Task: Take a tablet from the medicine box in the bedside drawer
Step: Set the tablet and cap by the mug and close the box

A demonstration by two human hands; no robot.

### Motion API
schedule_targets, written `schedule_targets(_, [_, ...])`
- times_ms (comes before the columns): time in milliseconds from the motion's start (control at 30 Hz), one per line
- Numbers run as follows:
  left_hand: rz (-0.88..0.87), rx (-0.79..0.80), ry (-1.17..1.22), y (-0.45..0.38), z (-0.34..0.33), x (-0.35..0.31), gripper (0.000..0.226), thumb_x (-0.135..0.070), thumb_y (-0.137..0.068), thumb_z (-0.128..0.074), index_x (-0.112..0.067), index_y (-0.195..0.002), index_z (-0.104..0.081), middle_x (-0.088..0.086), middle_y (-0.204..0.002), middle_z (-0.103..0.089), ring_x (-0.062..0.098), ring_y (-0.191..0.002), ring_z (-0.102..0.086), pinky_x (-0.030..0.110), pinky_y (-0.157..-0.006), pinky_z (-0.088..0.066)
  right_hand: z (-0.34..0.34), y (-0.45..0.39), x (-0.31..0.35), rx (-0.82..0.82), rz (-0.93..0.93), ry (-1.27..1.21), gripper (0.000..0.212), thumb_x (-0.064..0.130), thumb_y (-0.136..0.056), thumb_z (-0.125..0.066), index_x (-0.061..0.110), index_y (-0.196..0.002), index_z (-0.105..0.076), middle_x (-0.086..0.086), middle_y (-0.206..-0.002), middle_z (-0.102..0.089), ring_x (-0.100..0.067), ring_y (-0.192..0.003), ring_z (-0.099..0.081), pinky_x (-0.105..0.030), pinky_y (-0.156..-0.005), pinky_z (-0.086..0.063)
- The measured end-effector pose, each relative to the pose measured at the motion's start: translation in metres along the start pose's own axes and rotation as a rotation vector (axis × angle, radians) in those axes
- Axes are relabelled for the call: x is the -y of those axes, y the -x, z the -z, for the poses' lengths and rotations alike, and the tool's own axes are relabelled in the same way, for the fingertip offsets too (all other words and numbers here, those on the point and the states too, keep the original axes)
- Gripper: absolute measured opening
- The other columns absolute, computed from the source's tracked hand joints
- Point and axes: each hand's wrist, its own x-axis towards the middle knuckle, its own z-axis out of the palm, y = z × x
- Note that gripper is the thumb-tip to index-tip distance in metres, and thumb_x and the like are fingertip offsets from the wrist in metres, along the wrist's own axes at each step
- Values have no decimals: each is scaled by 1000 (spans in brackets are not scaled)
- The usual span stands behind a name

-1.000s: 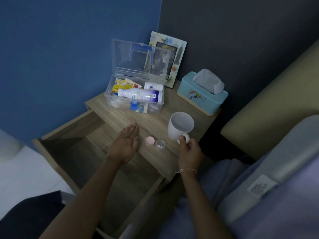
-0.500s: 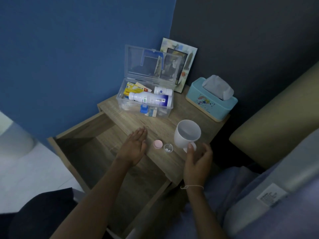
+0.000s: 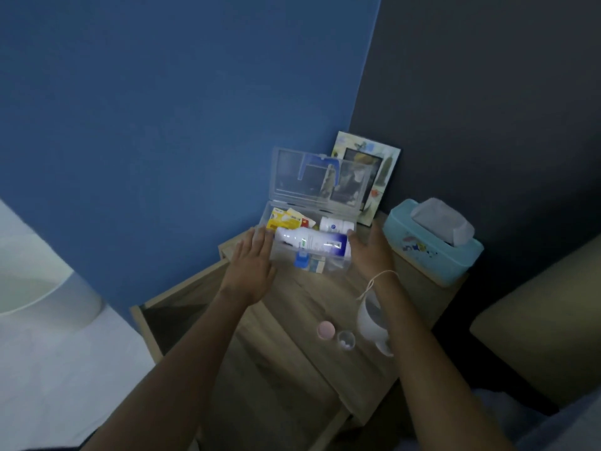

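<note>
The clear plastic medicine box (image 3: 336, 266) stands on the bedside table (image 3: 302, 297) with its lid (image 3: 286, 177) raised. Inside lie a white bottle with a blue label (image 3: 312, 244), a smaller white bottle (image 3: 335, 225) and yellow packets (image 3: 282, 219). My left hand (image 3: 252, 266) lies flat against the box's left end, fingers apart. My right hand (image 3: 370, 252) is at the box's right end, fingers spread. A pink cap (image 3: 326, 330) and a small clear cup with white tablets (image 3: 346, 340) sit near the table's front. The drawer (image 3: 182, 317) below is pulled out.
A white mug (image 3: 370, 322) stands beside the tablet cup, partly behind my right forearm. A teal tissue box (image 3: 432, 249) sits at the right of the table and a picture frame (image 3: 374, 177) leans on the wall behind the medicine box. A bed edge (image 3: 536, 320) lies right.
My right hand let go of the mug and both hands moved up from the table's front to either end of the medicine box. The view tilted upward.
</note>
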Motion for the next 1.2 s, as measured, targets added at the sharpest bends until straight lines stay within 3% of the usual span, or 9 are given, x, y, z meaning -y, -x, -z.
schedule_targets(167, [11, 86, -63, -10, 1, 11, 65, -33, -100, -26, -6, -149, 7, 12, -161, 8, 27, -149, 5, 42, -122, -5, -11, -33, -6, 161, -47, 230, 59, 34, -97, -46, -2, -141, -29, -23, -147, -36, -35, -128, -45, -40, -104, -38])
schedule_targets(333, [-13, 88, -75, -9, -8, 15, 67, -33, -99, -26, -7, -149, 11, 11, -160, 11, 24, -149, 9, 42, -123, -7, -31, -34, -22, 227, -72, 196, 45, 32, -99, -43, 6, -134, -33, -15, -120, -61, -20, -84, -57, -23, -57, -38])
schedule_targets(567, [-24, 25, 25, -10, -16, 18, 75, -31, -95, -40, -19, -150, 8, 5, -161, 12, 22, -148, 11, 40, -122, -6, -28, -43, -22, 205, -20, 216, 23, 35, -96, -50, 17, -111, -52, -6, -108, -67, -1, -66, -56, -12, -48, -36])
schedule_targets(667, [-18, 12, 57, -11, -18, 19, 74, -28, -94, -41, -19, -151, 6, 4, -161, 13, 21, -148, 13, 39, -121, -6, -16, -63, -4, -27, 125, 142, 42, 39, -93, -53, 15, -128, -47, -7, -126, -59, -18, -101, -62, -21, -81, -47])
schedule_targets(734, [-31, 14, 59, -11, -19, 20, 74, -28, -94, -40, -19, -150, 9, 3, -160, 14, 20, -148, 13, 39, -122, -8, -7, -86, 12, -176, 240, 130, 55, 38, -94, -51, 12, -140, -35, -11, -147, -41, -29, -130, -45, -40, -105, -40])
schedule_targets(800, [-39, 17, 59, -10, -19, 21, 76, -27, -94, -40, -19, -149, 12, 3, -160, 15, 20, -148, 13, 39, -123, -7, -2, -107, 28, -173, 313, 190, 67, 36, -96, -48, 11, -150, -17, -10, -160, -12, -27, -145, -19, -40, -117, -22])
schedule_targets(900, [-34, 15, 47, -10, -20, 23, 77, -28, -94, -39, -16, -149, 14, 4, -159, 17, 20, -148, 13, 34, -121, -3, 0, -128, 38, -46, 295, 280, 68, 36, -99, -42, 11, -152, -7, -9, -162, 2, -26, -147, -11, -39, -118, -18])
schedule_targets(1034, [-27, -8, 185, -9, -20, 23, 74, -27, -97, -38, -16, -149, 13, -3, -154, 24, 16, -147, 14, 28, -117, -1, 4, -118, 36, -182, 423, 225, 42, 24, -99, -46, 6, -137, -47, -18, -142, -39, -33, -125, -45, -29, -100, -36])
schedule_targets(1200, [47, -143, 478, -2, -15, 22, 75, -16, -96, -39, -21, -146, 16, -5, -157, 22, 11, -148, 6, 29, -119, -15, 16, -84, 9, -210, 496, 0, 20, 12, -84, -70, 10, -104, -71, -7, -119, -49, -23, -105, -55, -30, -89, -46])
